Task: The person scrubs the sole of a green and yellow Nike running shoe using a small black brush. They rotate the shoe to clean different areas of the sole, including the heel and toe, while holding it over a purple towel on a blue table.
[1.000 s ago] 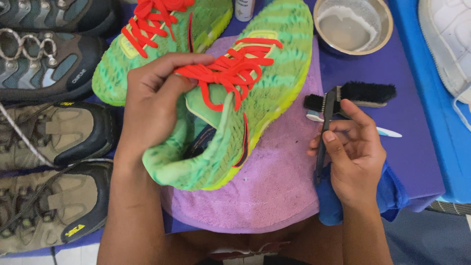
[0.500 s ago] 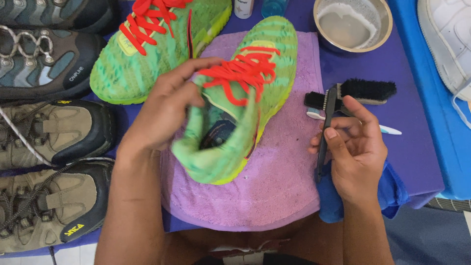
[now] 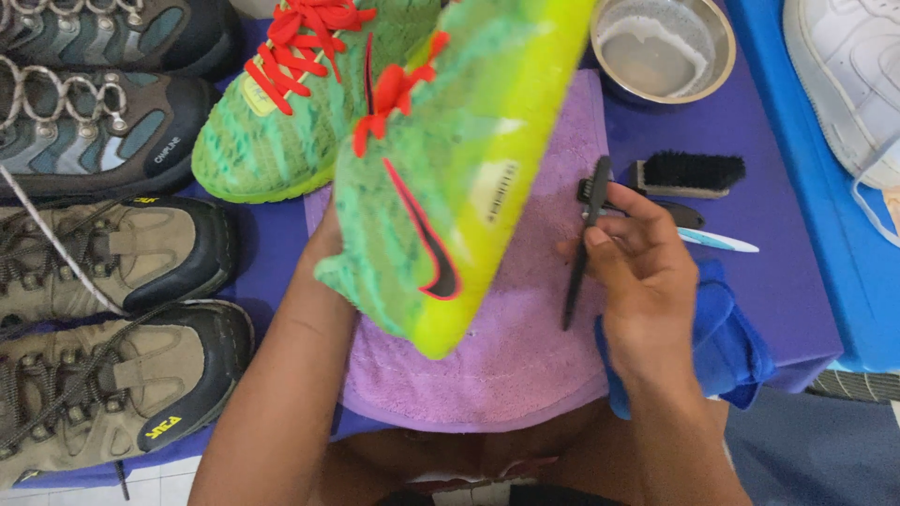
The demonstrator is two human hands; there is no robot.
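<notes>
Purple cloth (image 3: 750,141) covers the table, with a lilac towel (image 3: 525,365) spread at its near edge. Hiking boots (image 3: 112,253) line the left edge; a metal bowl (image 3: 666,47) of soapy water sits at the far edge, beside a black brush (image 3: 692,174). A green sneaker (image 3: 450,178) with red laces is held tilted above the towel, yellow sole rightward, hiding most of the left hand (image 3: 323,245); its grip cannot be told. A slim black brush (image 3: 581,244) is pinched by the right hand (image 3: 642,281).
</notes>
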